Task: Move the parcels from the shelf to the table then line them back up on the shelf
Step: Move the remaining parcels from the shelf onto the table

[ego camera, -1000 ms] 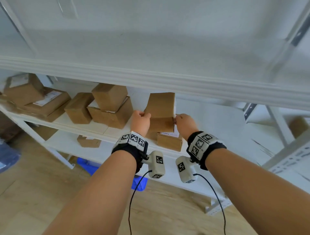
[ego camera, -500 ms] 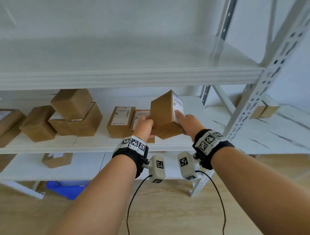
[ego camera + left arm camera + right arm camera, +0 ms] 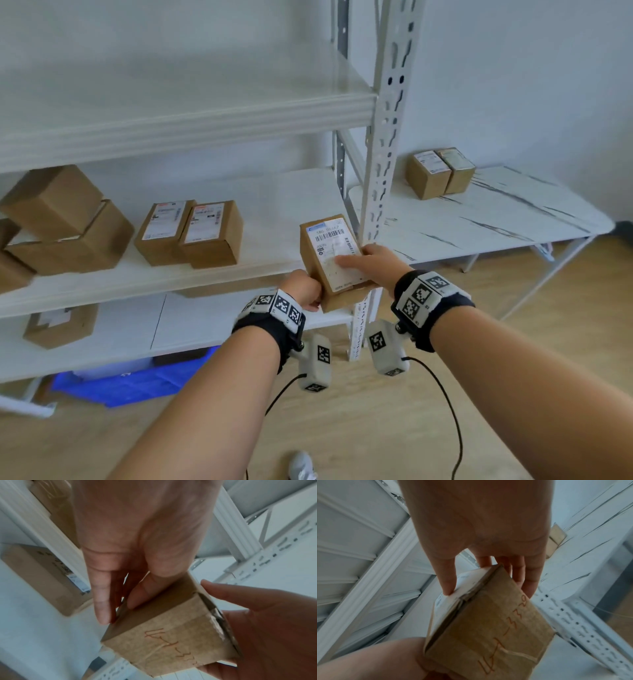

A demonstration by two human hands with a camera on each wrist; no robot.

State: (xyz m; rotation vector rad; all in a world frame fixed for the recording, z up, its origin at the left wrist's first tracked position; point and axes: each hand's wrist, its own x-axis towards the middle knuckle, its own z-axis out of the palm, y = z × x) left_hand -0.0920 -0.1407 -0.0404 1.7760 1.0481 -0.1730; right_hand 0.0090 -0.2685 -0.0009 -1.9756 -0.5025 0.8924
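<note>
- My left hand (image 3: 306, 288) and right hand (image 3: 368, 263) clamp the labelled parcel (image 3: 331, 257) from opposite sides, steadying it.
- Label faces up, bound, I judge, for the counter (image 3: 507, 219).

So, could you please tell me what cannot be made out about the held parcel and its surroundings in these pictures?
- Brown cardboard parcel: its label text is too small to read in the head view.
- Its red handwritten marking: cut off by the right hand in the left wrist view.
- Left hand: its fingers are hidden behind the parcel in the head view.
- Two brown boxes on the white table: their labels are too small.
</note>
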